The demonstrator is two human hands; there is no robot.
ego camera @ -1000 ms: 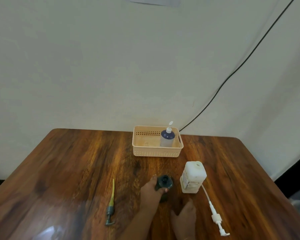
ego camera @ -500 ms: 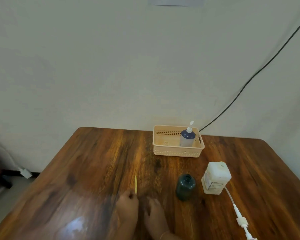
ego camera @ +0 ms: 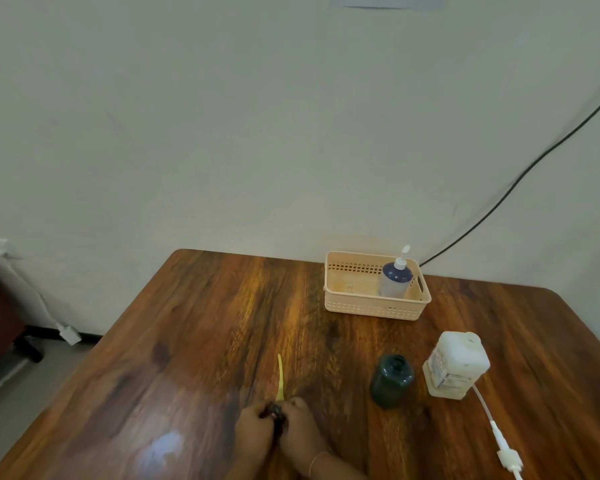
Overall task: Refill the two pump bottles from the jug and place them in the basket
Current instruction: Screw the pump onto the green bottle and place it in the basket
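A dark green bottle [ego camera: 391, 379] stands uncapped on the wooden table [ego camera: 194, 341], left of the white jug [ego camera: 456, 363]. Its dark pump head [ego camera: 276, 416] with a yellow tube [ego camera: 280, 377] lies at the front. My left hand [ego camera: 255, 433] and my right hand [ego camera: 300, 433] both close on that pump head, the tube pointing away from me. A blue pump bottle [ego camera: 395, 278] with a white pump stands in the right end of the beige basket [ego camera: 354, 304] at the back.
A white pump with a long tube [ego camera: 499, 441] lies on the table right of the jug. A black cable [ego camera: 520, 174] runs down the wall behind the basket. The floor and a white plug [ego camera: 69, 334] show past the table's left edge.
My left hand let go of the green bottle and both hands moved left to the pump head. The camera turned left, so everything shifted right in view.
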